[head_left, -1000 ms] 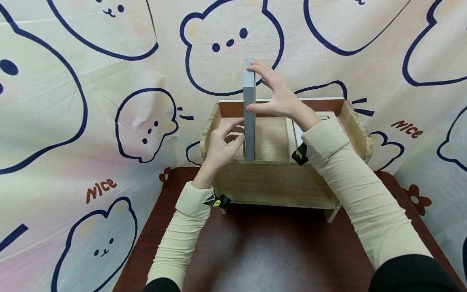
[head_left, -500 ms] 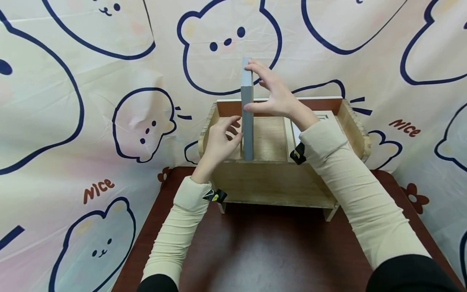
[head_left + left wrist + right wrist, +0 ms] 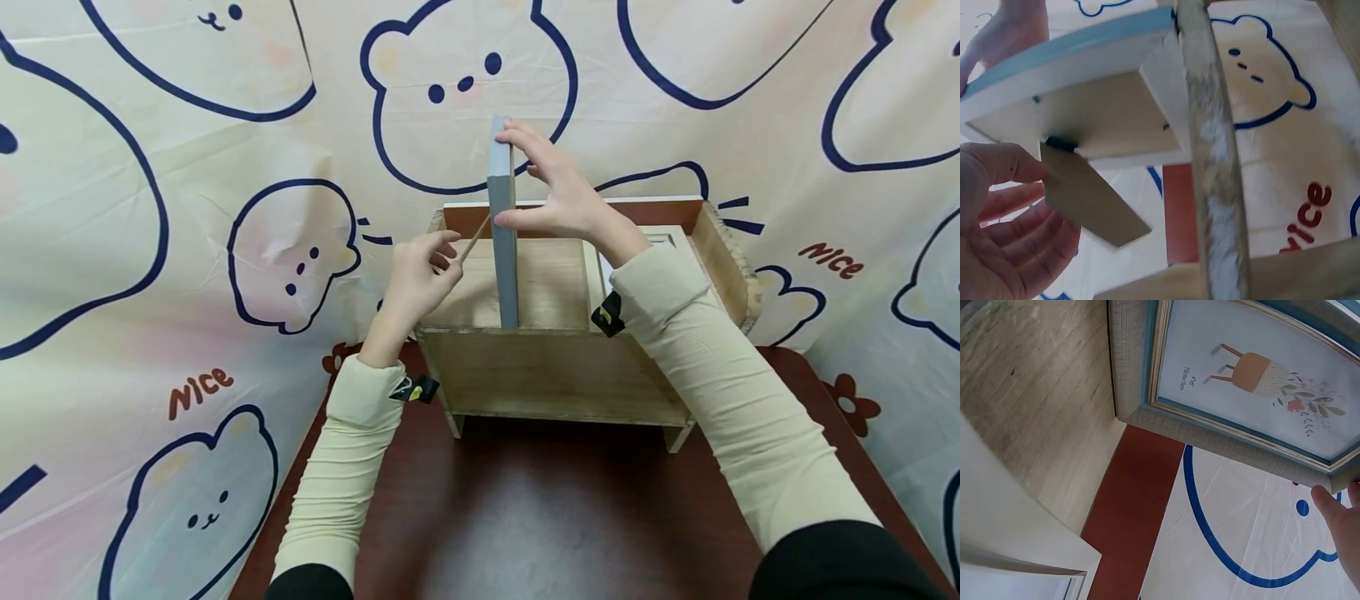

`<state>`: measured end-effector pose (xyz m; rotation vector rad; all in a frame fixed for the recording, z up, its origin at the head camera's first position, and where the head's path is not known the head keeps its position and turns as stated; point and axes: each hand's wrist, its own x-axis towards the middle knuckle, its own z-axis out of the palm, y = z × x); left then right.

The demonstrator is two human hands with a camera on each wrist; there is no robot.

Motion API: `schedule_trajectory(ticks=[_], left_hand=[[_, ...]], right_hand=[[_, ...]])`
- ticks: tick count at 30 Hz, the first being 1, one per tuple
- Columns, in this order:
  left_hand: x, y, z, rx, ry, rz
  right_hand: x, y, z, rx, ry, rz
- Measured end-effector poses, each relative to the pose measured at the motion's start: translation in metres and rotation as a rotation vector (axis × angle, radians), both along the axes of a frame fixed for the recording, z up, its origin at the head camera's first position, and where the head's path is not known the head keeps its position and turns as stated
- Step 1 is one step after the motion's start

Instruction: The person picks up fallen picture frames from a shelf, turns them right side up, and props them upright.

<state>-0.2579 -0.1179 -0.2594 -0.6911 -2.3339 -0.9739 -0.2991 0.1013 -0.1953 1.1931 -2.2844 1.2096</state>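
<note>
In the head view a blue-grey picture frame (image 3: 504, 250) stands on edge on a wooden shelf (image 3: 555, 375). My right hand (image 3: 570, 204) holds it by its upper edges, thumb low and fingers at the top. In the right wrist view, its front shows a print of a chair and flowers (image 3: 1260, 378). Left of the frame, my left hand (image 3: 420, 275) pinches the fold-out stand (image 3: 1088, 194) between thumb and fingers. That stand slants away from the beige backing (image 3: 1110, 112) of the frame.
A white frame (image 3: 663, 236) lies on the shelf to the right, partly behind my right arm. Raised wooden sides (image 3: 723, 258) and a red-brown back strip (image 3: 465, 221) border the shelf. It stands on a dark red-brown table (image 3: 555, 517) before a printed cloth (image 3: 300, 142).
My left hand has moved left, away from the frame, swinging the stand out from its back. My right hand keeps its hold, and the frame leans slightly left at the top.
</note>
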Motion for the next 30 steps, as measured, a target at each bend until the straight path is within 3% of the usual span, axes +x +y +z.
schedule_trajectory(ticks=[8,22,30], left_hand=[[0.002,-0.009,0.002,-0.039,0.015,-0.002],[0.003,-0.017,-0.012,0.020,0.051,-0.031],[0.009,-0.015,-0.024,0.126,-0.028,-0.014]], right_hand=[[0.001,-0.012,0.006,0.070,-0.002,-0.013],[-0.006,-0.030,0.013,0.184,0.056,0.036],[-0.008,-0.040,0.016,0.228,-0.016,0.080]])
